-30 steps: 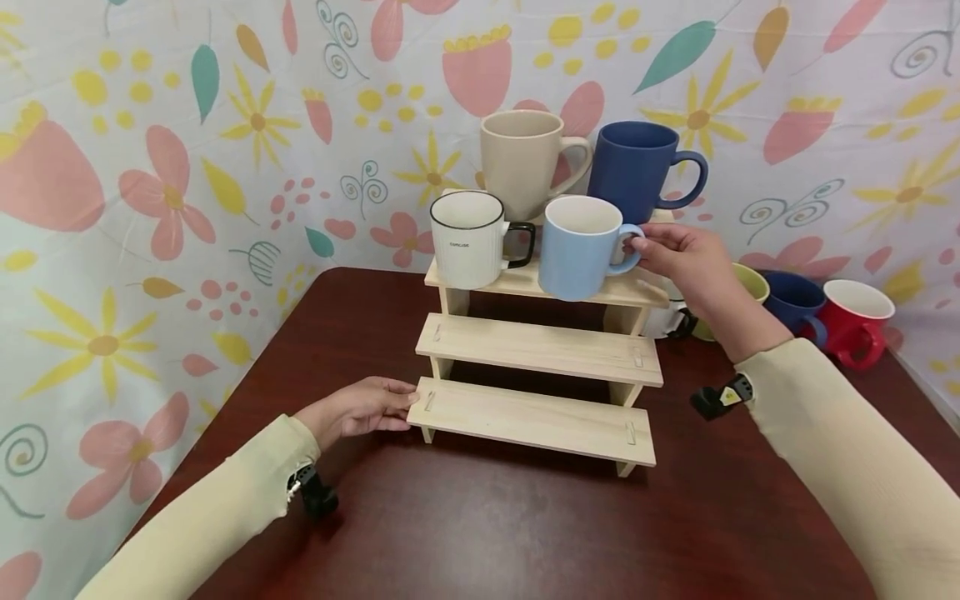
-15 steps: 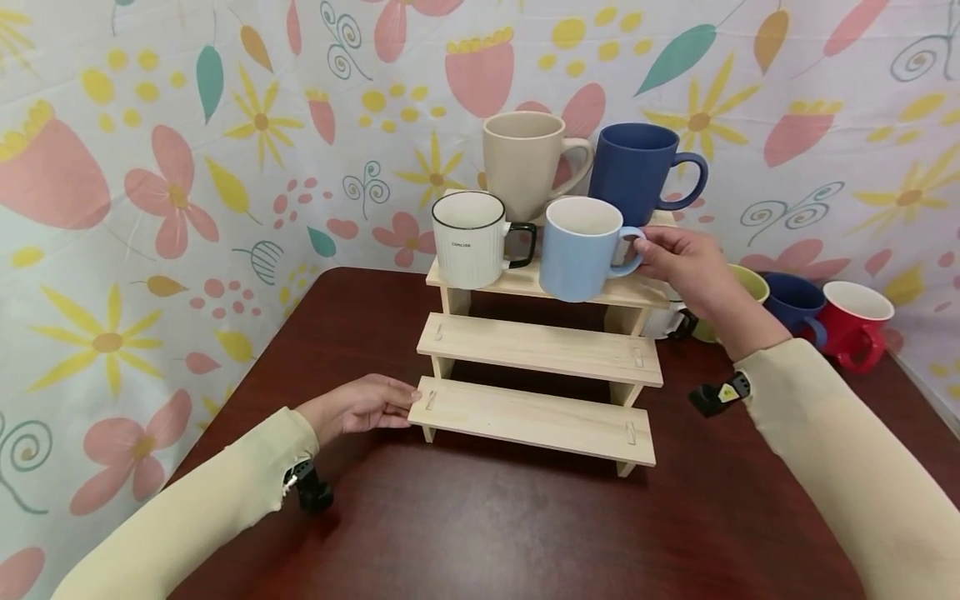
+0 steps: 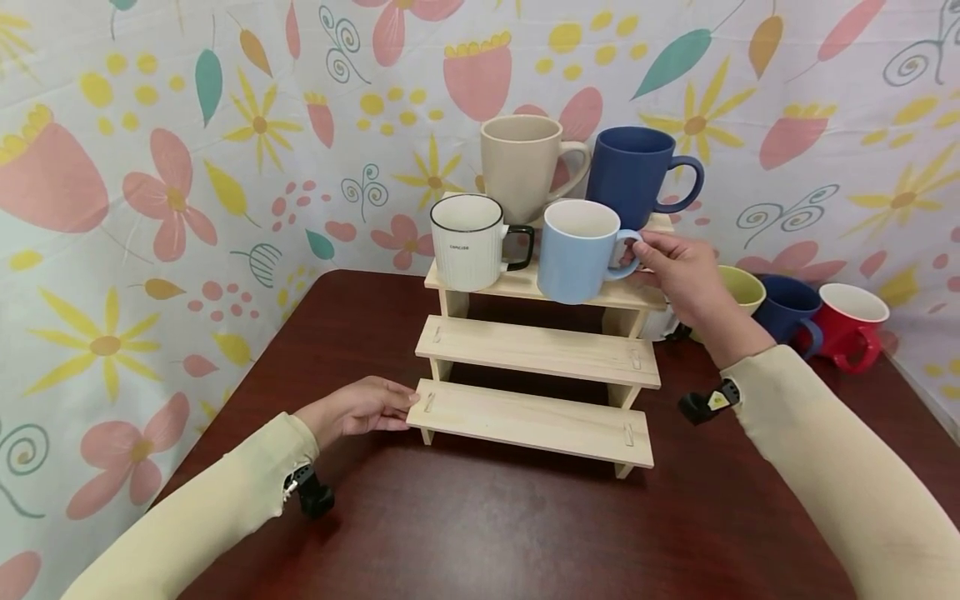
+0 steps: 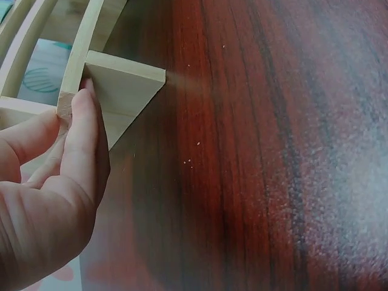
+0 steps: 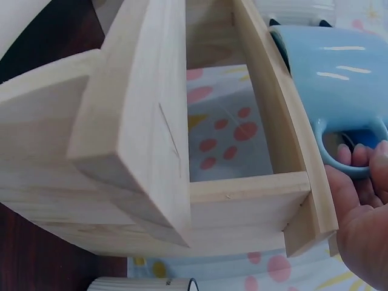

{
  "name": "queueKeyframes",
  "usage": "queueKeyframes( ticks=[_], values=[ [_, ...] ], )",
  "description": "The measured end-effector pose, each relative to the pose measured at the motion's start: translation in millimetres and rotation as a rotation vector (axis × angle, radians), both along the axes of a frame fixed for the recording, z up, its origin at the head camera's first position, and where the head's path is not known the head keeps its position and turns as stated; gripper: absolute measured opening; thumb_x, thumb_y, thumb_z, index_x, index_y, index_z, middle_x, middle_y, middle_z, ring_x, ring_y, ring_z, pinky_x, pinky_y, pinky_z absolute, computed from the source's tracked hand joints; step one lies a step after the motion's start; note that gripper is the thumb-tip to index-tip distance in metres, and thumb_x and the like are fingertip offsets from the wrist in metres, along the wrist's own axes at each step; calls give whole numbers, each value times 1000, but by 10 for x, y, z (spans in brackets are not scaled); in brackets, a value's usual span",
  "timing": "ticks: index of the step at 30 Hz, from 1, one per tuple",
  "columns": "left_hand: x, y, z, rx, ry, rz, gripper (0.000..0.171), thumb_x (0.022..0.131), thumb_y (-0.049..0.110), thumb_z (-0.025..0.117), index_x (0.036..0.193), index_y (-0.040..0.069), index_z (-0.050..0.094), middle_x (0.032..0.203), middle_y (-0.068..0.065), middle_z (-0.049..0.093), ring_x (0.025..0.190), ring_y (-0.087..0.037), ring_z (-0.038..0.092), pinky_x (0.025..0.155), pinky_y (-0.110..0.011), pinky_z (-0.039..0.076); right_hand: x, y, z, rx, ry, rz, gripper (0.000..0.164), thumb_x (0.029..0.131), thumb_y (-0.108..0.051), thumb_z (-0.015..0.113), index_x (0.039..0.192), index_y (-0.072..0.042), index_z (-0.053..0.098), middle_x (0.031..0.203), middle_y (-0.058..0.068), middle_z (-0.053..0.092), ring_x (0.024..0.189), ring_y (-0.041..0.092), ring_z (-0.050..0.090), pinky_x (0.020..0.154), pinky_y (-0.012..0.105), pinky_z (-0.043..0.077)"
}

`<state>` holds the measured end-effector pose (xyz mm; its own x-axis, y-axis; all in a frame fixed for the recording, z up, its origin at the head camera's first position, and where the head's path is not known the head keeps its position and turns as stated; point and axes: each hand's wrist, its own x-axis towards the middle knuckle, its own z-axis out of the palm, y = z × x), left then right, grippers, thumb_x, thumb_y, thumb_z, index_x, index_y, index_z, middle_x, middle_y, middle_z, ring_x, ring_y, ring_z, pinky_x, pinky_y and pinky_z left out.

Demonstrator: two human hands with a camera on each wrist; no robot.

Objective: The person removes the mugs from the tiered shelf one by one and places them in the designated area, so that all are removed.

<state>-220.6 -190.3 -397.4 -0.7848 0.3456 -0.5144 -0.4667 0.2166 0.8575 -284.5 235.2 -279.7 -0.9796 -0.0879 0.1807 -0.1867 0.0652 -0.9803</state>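
My right hand pinches the handle of a light blue mug, which stands on the third step of a wooden tiered shelf. In the right wrist view, fingertips curl at the lower part of the light blue mug's handle. Down at the lowest step, my left hand grips the board's left end, thumb above and fingers below, as the left wrist view of that hand confirms. A white mug with a black rim and handle stands left of the blue one.
Behind, on the top step, stand a beige mug and a dark blue mug. Right of the shelf, on the dark table, are a green mug, another blue mug, a red mug and a partly hidden white one.
My right wrist has shifted slightly left and down, with its fingers still at the handle. The light blue mug, the shelf and my left hand stay practically where they were.
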Motion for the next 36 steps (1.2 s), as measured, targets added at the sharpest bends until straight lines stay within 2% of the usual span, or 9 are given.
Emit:
queueKeyframes(
  ticks=[6, 12, 19, 25, 28, 36],
  values=[
    [4, -12, -12, -7, 0, 4, 42, 105, 7, 53, 140, -16, 49, 82, 3, 71, 78, -7, 67, 73, -18, 60, 67, -29, -14, -44, -9, -39, 21, 101, -17, 62, 96, -30, 76, 88, -15, 70, 88, 0, 64, 72, 12, 59],
    [-6, -35, -4, 34, -17, 13, 44, 104, 3, 52, 143, -17, 44, 82, 3, 72, 77, -6, 68, 73, -17, 61, 152, 17, 10, -108, 22, -19, 20, 102, -17, 61, 98, -28, 77, 89, -11, 71, 86, 0, 66, 72, 12, 59],
    [-7, -97, 1, 79, -35, -18, 49, 105, 0, 49, 149, -17, 36, 87, 4, 73, 82, -5, 70, 79, -18, 61, 303, 63, 77, -185, 21, -66, 20, 101, -15, 61, 98, -26, 77, 88, -9, 70, 84, -1, 68, 71, 13, 59],
    [29, -137, 33, 127, -52, -30, 53, 105, -2, 46, 152, -17, 29, 91, 5, 73, 86, -4, 70, 82, -17, 60, 492, 141, 134, -296, 79, -84, 19, 98, -9, 64, 99, -19, 80, 85, -5, 74, 81, 3, 69, 70, 16, 61],
    [27, -118, 27, 129, -54, -17, 53, 105, -2, 46, 152, -17, 29, 91, 7, 74, 85, -3, 70, 81, -17, 60, 610, 245, 145, -288, 90, -123, 16, 95, -12, 68, 103, -19, 81, 86, -5, 76, 82, 4, 71, 69, 16, 61],
    [9, -136, 2, 109, -74, 3, 51, 105, 0, 48, 151, -16, 33, 85, 6, 75, 80, -3, 71, 77, -16, 60, 820, 456, 31, -501, 210, -59, 20, 95, 3, 64, 106, -1, 79, 87, 5, 77, 81, 12, 73, 70, 23, 63]
  ],
)
